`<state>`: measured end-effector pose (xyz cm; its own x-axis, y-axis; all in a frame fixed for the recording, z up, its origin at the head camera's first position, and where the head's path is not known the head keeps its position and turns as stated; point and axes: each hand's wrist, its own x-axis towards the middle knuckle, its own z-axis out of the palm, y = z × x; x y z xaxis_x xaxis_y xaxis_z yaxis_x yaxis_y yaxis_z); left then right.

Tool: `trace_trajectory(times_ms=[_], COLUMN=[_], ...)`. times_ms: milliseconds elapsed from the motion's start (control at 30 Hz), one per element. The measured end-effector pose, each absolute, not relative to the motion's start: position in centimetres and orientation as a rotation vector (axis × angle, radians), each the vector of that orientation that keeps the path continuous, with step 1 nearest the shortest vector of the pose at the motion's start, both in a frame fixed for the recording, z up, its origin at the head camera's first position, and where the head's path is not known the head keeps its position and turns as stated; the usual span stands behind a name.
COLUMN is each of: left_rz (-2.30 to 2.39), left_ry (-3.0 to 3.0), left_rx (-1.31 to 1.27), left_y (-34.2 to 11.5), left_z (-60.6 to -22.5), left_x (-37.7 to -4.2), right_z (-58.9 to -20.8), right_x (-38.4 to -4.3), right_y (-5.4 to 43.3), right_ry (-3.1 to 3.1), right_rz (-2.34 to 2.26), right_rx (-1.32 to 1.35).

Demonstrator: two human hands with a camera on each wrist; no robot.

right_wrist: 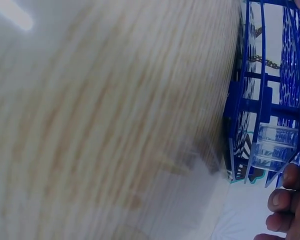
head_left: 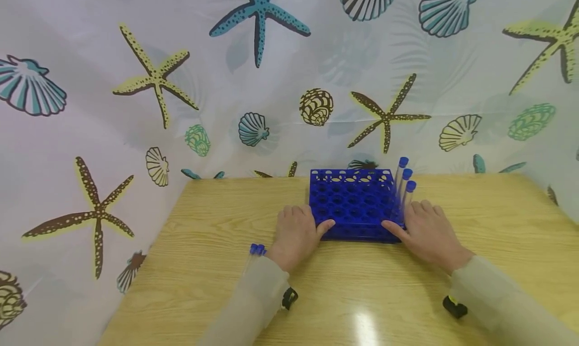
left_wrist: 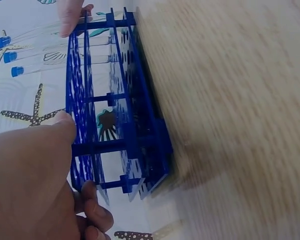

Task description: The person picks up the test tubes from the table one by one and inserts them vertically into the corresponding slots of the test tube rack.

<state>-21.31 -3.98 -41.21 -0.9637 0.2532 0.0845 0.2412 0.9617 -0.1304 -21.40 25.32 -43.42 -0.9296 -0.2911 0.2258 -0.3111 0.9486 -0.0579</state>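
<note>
A blue test tube rack [head_left: 350, 205] with rows of round holes stands on the table, toward its back edge. My left hand [head_left: 296, 233] grips its left end, thumb over the front top edge and fingers at the side. On the opposite end, my right hand [head_left: 427, 233] holds the rack the same way. Three clear test tubes [head_left: 399, 185] with blue caps stand in the rightmost column, beside the right thumb. Their lower ends [right_wrist: 275, 145] show inside the rack in the right wrist view. In the left wrist view, the curled left fingers [left_wrist: 97, 212] lie at the rack's end.
More blue-capped tubes [head_left: 254, 250] are by my left forearm, partly hidden behind the sleeve. The wood-grain table [head_left: 362, 285] reaches back to a white curtain [head_left: 280, 150] printed with starfish and shells. Black straps [head_left: 454, 307] sit at both wrists.
</note>
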Motion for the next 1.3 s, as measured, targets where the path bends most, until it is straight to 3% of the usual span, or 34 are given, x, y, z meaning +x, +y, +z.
trace_trajectory(times_ms=[800,1300], left_rz=[-0.729,-0.741], left_ry=[-3.252,-3.255], left_rx=[-0.342,-0.325], left_y=[-10.0,-12.6], left_z=[-38.0,-37.1], left_x=[-21.1,-19.9], right_z=[-43.6,-43.2], right_x=[-21.6,-21.6], right_y=[25.3,25.4], right_ry=[-2.884,-2.890], right_rz=[0.077,0.106], right_rx=[0.481,0.469])
